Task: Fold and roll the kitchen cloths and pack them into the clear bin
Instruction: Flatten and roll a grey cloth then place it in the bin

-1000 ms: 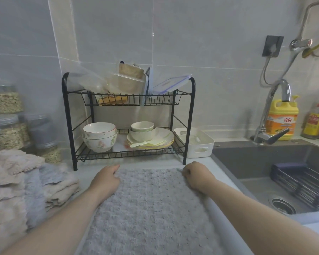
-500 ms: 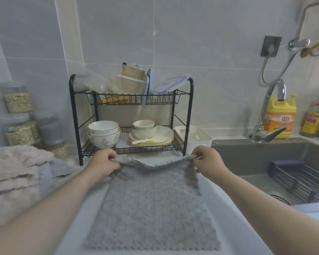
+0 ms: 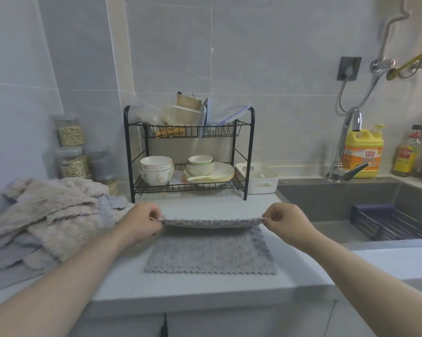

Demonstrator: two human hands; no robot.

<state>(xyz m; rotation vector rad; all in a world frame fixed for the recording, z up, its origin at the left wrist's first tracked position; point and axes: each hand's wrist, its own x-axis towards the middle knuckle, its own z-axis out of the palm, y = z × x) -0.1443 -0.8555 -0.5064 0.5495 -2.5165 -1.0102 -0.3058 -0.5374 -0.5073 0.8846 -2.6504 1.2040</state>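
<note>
A grey kitchen cloth (image 3: 210,254) lies on the white counter (image 3: 205,288) in front of me. Its far edge is lifted off the counter and folded toward me. My left hand (image 3: 141,222) pinches the far left corner and my right hand (image 3: 287,222) pinches the far right corner, so the raised edge stretches level between them. The near half of the cloth stays flat. A heap of beige and grey cloths (image 3: 49,222) sits at the left of the counter. No clear bin is in view.
A black two-tier dish rack (image 3: 188,156) with bowls and plates stands behind the cloth. A white basket (image 3: 258,181) is beside it. The sink (image 3: 365,215) with a dark rack lies at right, with tap (image 3: 346,147) and yellow detergent bottle (image 3: 363,152). Jars (image 3: 71,152) stand at back left.
Both hands went from pressing the cloth's far corners flat to pinching them and lifting the far edge up and back toward me. The view has pulled back.
</note>
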